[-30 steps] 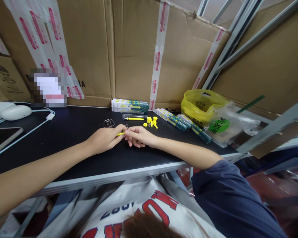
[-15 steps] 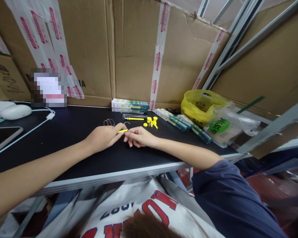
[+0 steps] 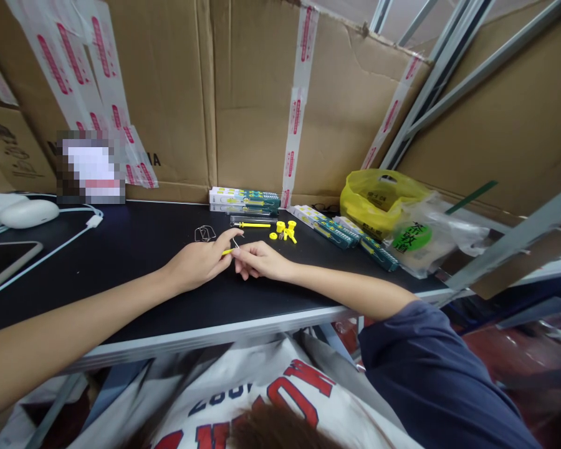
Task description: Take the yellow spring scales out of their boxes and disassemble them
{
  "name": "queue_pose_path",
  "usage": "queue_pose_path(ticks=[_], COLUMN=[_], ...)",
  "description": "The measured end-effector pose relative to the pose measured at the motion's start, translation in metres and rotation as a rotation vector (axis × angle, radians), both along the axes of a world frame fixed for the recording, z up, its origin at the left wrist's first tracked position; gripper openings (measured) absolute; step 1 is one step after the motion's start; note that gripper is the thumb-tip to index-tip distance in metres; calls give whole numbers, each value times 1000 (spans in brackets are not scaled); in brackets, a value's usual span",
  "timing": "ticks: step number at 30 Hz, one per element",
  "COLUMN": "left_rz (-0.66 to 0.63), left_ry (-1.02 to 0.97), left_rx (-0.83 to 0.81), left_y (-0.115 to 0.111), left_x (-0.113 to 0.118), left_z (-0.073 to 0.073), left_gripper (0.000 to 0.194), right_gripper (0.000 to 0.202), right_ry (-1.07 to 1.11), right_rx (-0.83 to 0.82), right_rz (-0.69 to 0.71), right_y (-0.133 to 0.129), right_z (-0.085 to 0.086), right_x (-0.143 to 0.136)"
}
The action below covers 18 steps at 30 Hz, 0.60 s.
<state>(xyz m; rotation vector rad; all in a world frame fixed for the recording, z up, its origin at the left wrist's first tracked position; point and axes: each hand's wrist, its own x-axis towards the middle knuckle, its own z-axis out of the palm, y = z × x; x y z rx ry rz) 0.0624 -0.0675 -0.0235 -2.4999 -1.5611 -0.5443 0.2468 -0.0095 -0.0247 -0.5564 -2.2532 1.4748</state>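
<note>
Yellow rod (image 3: 227, 252) in left hand (image 3: 194, 265), one end against right hand (image 3: 262, 260)

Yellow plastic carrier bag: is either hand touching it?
No, the left hand and right hand are both at the thin yellow stick, apart from the bag.

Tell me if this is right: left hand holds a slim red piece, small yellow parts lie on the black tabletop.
Not the colour: the head view shows the slim piece in the left hand is yellow. Small yellow parts do lie on the black tabletop.
</note>
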Motion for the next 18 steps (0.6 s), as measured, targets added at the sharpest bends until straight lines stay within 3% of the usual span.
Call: queue_pose_path(ticks=[5,18], left_rz=[24,43], left_ry=[61,83], left_rx=[20,41], left_y=[1,3], left_x=[0,-1], left_z=[-2,-3], left_gripper=[49,47], right_gripper=[55,53], right_ry=[56,76], right_rx=[169,161], right_rz=[-90,-83], right_y=[-4,-3], right_z=[-3,-3], right_x=[-3,-3])
